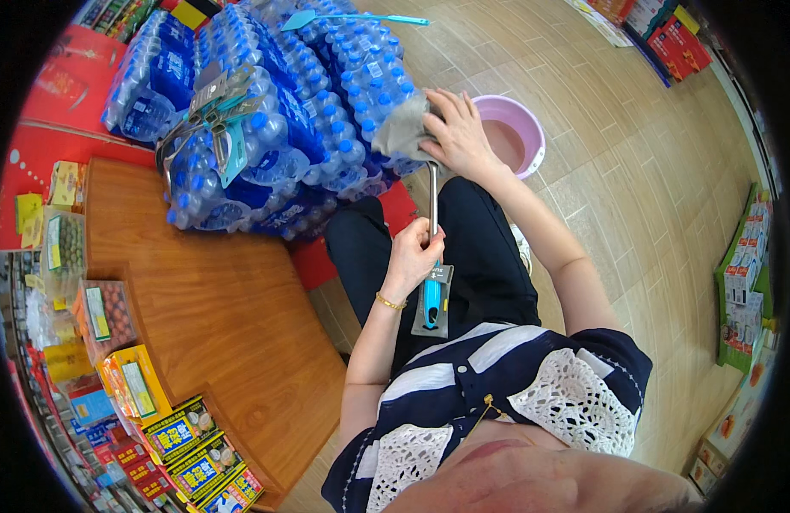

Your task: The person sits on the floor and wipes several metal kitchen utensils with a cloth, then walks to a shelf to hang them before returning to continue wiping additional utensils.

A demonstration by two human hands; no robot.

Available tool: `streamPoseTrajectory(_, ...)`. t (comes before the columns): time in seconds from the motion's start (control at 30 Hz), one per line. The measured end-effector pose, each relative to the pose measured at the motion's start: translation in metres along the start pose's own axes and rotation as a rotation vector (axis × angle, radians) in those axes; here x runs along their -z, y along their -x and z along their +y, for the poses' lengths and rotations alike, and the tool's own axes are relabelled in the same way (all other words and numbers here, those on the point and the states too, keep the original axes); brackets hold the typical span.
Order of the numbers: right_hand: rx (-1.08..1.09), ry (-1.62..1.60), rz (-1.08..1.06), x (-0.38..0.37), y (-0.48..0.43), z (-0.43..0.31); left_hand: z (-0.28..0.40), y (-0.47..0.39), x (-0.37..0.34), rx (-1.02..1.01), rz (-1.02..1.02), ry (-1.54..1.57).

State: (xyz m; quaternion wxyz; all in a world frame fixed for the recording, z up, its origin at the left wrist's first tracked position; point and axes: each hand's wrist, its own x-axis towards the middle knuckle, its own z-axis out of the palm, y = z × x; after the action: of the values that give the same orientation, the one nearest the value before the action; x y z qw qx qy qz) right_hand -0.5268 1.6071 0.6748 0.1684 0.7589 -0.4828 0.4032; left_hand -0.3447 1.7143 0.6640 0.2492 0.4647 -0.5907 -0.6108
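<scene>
My left hand [415, 255] grips a kitchen utensil by its metal shaft [433, 199]. Below that fist hangs the utensil's blue handle [432, 296], with a grey card tag [443, 276] around it. At the far end, my right hand [457, 131] presses a grey cloth [401, 131] over the utensil's head, which is hidden. Beyond the right wrist a lilac plastic basin [540, 151] on the floor holds murky water [504, 142]. Several tagged utensils [225, 115] lie on the shrink-wrapped water bottles [266, 134] at left. A turquoise spatula [356, 18] rests atop the bottles farther away.
A brown wooden counter [221, 308] curves along my left, edged by boxed goods [180, 436] and plastic tubs of sweets or snacks [106, 320]. Tiled floor [600, 192] stretches to the right. A green display rack [741, 282] with cartons stands at the far right.
</scene>
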Motion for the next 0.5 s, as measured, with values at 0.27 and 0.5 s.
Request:
streamPoseTrajectory(0.27,-0.308,-0.18,0.311,-0.032,-0.006,0.03,-0.001,0.003,0.003,-0.024,0.055,0.096)
streamPoseTrajectory(0.5,-0.149,-0.445,-0.049,-0.049,0.036,-0.017,-0.006,-0.014,0.012,-0.059,0.168,0.17)
